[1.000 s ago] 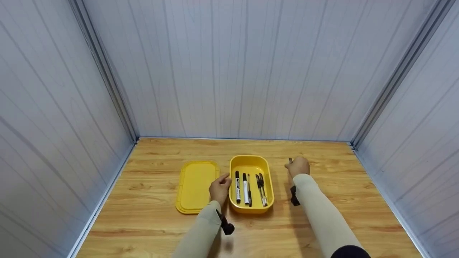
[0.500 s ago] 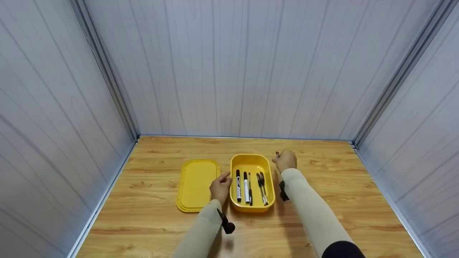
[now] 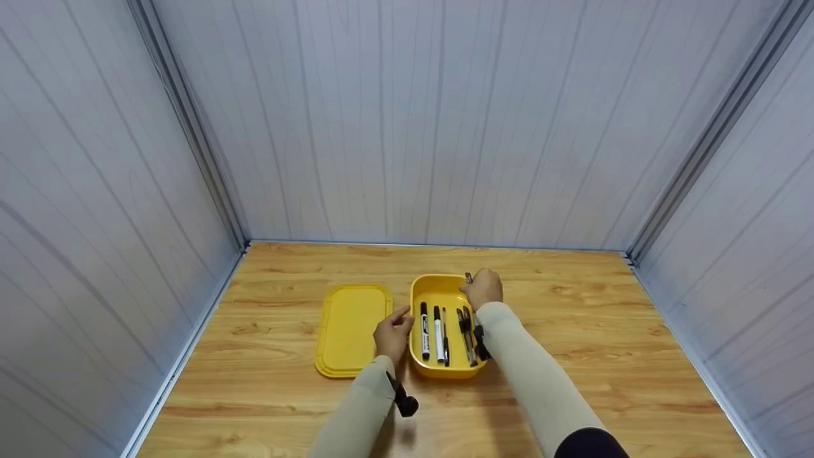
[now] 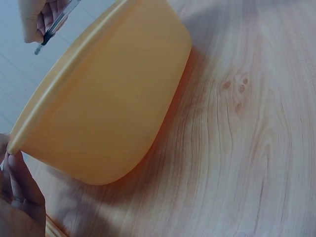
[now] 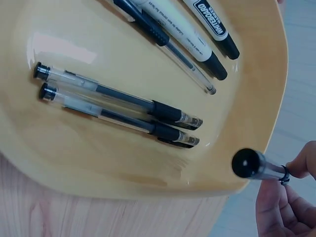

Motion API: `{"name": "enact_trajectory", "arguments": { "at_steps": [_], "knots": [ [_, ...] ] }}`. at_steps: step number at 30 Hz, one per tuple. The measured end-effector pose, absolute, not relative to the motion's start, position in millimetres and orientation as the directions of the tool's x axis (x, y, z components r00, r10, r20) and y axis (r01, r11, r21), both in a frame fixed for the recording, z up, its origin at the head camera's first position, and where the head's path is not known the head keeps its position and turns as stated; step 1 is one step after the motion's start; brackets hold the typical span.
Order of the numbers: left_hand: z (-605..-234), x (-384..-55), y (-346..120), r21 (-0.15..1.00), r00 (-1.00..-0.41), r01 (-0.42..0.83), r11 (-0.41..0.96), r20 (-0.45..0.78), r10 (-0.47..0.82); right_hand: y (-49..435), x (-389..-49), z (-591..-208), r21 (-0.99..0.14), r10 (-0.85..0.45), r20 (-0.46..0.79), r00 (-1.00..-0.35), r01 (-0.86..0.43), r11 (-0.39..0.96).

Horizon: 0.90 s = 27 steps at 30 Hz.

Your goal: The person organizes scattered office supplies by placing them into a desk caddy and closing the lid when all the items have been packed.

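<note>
A yellow plastic box (image 3: 439, 294) lies in the middle of the table in the head view. My left hand (image 3: 392, 334) is at its left side, and the left wrist view shows thumb and fingers pinching the rim corner. Above the box's far right rim, my right hand (image 3: 484, 286) pinches a clear gel pen with a dark end (image 5: 266, 170). Inside the box lie two white-bodied whiteboard markers (image 5: 177, 30) with black caps, a slim pen with a black grip (image 5: 185, 61), and two capped clear gel pens (image 5: 121, 96) side by side.
A yellow lid (image 3: 351, 331) lies flat on the wooden table (image 3: 572, 318), left of the box and close behind my left hand. Pale panel walls (image 3: 407, 127) enclose the table at the back and both sides.
My right hand has moved left with the pen, from the table beside the box to over its far right rim. The left hand has stayed at the box's left side.
</note>
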State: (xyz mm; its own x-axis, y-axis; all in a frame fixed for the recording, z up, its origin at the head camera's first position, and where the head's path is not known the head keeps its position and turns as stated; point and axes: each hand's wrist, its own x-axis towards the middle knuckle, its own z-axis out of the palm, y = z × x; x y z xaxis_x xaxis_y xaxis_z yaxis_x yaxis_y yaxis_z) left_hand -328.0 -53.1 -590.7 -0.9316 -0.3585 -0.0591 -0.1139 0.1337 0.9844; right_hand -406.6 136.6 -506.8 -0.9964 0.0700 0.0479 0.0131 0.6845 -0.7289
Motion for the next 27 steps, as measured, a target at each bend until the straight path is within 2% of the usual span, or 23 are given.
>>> {"name": "enact_trajectory", "arguments": {
  "at_steps": [11,17,27],
  "knots": [
    [-590,-327,-53,0.981,-0.936,-0.103,0.163,-0.041,-0.35,132,-402,-530,-0.73,0.088,-0.008,-0.996,0.066,0.68],
    [-594,-329,-54,0.979,-0.937,-0.077,0.19,-0.006,-0.348,121,-396,-539,-0.708,0.082,0.0,-0.997,0.058,0.704],
    [-591,-325,-55,0.985,-0.94,-0.093,0.145,-0.039,-0.338,111,-388,-554,-0.637,0.064,0.034,-0.997,0.028,0.771]
  ]
}}
